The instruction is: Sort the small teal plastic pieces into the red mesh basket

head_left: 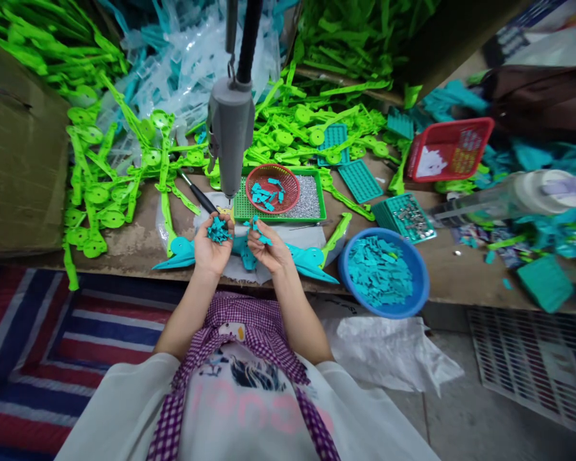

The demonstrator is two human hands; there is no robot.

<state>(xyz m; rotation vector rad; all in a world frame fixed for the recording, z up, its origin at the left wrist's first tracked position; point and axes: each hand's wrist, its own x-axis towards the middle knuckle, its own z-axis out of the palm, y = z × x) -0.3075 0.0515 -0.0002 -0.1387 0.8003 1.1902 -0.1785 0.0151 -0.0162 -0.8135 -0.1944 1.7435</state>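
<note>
My left hand point(213, 246) is cupped palm up around a heap of small teal plastic pieces point(219, 230). Close to its right, my right hand point(269, 248) pinches a few more teal pieces point(264, 239) between thumb and fingers. Beneath both hands, a larger teal plastic part point(307, 261) with lime green arms lies along the table's front edge. Just beyond them is a red basket point(290, 200) with some teal pieces, set on a green tray point(320, 192) of small silvery parts. A grey electric screwdriver point(230, 128) hangs point down above the left hand.
A blue basin point(348, 282) full of teal pieces stands at the table's right front edge. Behind it is a teal tray point(429, 235) of metal bits. Lime green parts point(96, 192) pile up left and back. A black-handled tool point(201, 197) lies near the left hand.
</note>
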